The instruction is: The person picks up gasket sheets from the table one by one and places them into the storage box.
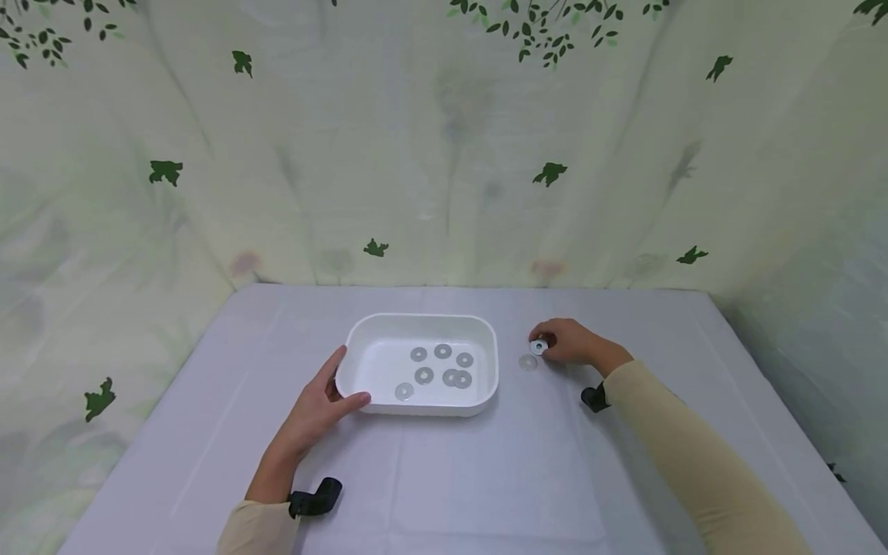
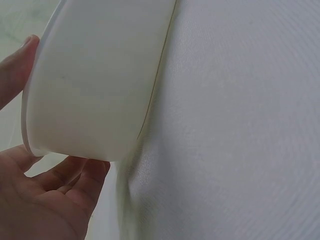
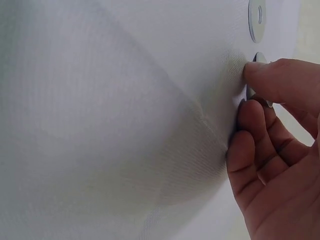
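Observation:
A white plastic tray [image 1: 378, 351] sits on the table, with several flat metal washers [image 1: 423, 375] lying inside; two of them overlap. My left hand [image 1: 315, 408] grips its near left corner, the thumb on the front rim and the fingers against the left side. The left wrist view shows the fingers touching the tray's outer wall [image 2: 95, 90]. To the right of the tray, my right hand [image 1: 574, 343] pinches one washer [image 1: 538, 347] between thumb and fingers, low at the table surface. Another washer [image 1: 528, 362] lies flat just beside it.
A white cloth [image 1: 486, 486] covers the table. Behind it and at both sides hangs a pale curtain [image 1: 416, 154] with printed leaves. Black wrist cameras, one on the left wrist [image 1: 315, 498] and one on the right [image 1: 594, 398], stick out close above the cloth.

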`<control>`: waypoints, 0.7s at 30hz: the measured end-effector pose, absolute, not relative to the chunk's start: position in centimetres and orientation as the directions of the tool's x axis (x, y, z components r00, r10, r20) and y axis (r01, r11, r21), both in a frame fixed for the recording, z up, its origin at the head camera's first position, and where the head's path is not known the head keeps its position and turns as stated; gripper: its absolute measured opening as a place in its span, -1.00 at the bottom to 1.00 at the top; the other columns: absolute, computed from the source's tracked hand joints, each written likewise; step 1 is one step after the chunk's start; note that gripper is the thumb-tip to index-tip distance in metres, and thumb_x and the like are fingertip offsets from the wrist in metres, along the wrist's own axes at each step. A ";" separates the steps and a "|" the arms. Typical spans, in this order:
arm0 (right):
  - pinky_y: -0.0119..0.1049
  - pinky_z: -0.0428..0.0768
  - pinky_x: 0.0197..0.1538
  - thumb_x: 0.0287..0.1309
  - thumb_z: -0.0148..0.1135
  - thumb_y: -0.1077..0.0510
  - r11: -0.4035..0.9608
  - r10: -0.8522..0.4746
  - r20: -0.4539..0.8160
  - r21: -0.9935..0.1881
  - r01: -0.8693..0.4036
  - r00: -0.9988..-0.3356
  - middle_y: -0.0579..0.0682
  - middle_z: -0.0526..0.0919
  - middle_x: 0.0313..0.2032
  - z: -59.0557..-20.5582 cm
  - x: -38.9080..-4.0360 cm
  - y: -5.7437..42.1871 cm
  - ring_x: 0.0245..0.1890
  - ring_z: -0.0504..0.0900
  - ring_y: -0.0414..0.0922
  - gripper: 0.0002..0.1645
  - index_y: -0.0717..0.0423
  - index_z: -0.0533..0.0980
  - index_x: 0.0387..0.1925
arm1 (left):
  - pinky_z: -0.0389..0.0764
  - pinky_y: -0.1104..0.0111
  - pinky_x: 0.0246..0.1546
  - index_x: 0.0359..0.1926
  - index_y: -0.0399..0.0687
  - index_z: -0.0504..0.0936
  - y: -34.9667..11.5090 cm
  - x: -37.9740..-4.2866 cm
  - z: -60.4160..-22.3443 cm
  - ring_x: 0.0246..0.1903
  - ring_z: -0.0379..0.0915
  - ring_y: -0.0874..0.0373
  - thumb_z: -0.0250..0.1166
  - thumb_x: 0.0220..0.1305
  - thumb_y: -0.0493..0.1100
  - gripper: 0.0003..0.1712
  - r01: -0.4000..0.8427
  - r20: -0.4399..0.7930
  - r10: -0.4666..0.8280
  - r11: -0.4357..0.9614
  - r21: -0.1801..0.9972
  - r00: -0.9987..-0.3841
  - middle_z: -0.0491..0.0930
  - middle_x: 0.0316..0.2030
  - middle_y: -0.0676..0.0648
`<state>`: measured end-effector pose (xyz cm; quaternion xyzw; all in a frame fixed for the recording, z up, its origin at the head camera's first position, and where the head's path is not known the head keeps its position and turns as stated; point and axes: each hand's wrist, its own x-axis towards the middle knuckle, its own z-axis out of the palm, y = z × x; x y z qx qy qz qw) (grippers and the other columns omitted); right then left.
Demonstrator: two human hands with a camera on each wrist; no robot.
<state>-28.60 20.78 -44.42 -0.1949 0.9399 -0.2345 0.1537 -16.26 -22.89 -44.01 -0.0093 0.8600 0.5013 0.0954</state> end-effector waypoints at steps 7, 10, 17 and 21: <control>-0.17 0.51 -0.04 0.13 0.20 0.31 0.817 -0.430 -0.198 -0.499 -0.287 -0.881 0.07 0.64 -0.11 -44.4 -28.6 20.7 -0.16 0.50 -0.05 -0.62 0.11 0.61 0.02 | 0.36 0.22 0.32 0.60 0.10 -0.21 -23.0 -16.4 -44.1 0.51 0.08 -0.11 0.42 0.22 0.00 0.18 -0.112 -0.174 0.079 0.499 0.859 -0.982 -0.10 0.59 -0.18; -0.18 0.51 -0.06 0.13 0.22 0.29 0.819 -0.422 -0.207 -0.504 -0.274 -0.883 0.08 0.64 -0.12 -44.3 -28.7 20.7 -0.17 0.50 -0.05 -0.62 0.10 0.61 0.02 | 0.37 0.23 0.32 0.60 0.12 -0.21 -23.0 -16.5 -44.2 0.51 0.09 -0.10 0.42 0.22 0.01 0.18 -0.105 -0.168 0.084 0.498 0.861 -0.982 -0.09 0.59 -0.17; -0.21 0.50 -0.08 0.16 0.24 0.23 0.828 -0.385 -0.249 -0.518 -0.213 -0.889 0.08 0.64 -0.09 -43.8 -28.5 20.4 -0.15 0.50 -0.04 -0.63 0.02 0.60 0.04 | 0.37 0.29 0.30 0.60 0.11 -0.20 -23.1 -16.5 -44.3 0.52 0.08 -0.09 0.41 0.23 0.00 0.17 -0.099 -0.162 0.084 0.498 0.862 -0.983 -0.09 0.59 -0.15; -0.21 0.49 -0.10 0.16 0.25 0.22 0.827 -0.383 -0.248 -0.520 -0.211 -0.890 0.09 0.63 -0.10 -43.7 -28.4 20.3 -0.16 0.49 -0.04 -0.62 0.03 0.59 0.05 | 0.35 0.21 0.33 0.60 0.11 -0.20 -23.1 -16.5 -44.4 0.52 0.08 -0.09 0.41 0.23 0.00 0.17 -0.105 -0.166 0.081 0.499 0.860 -0.983 -0.10 0.59 -0.15</control>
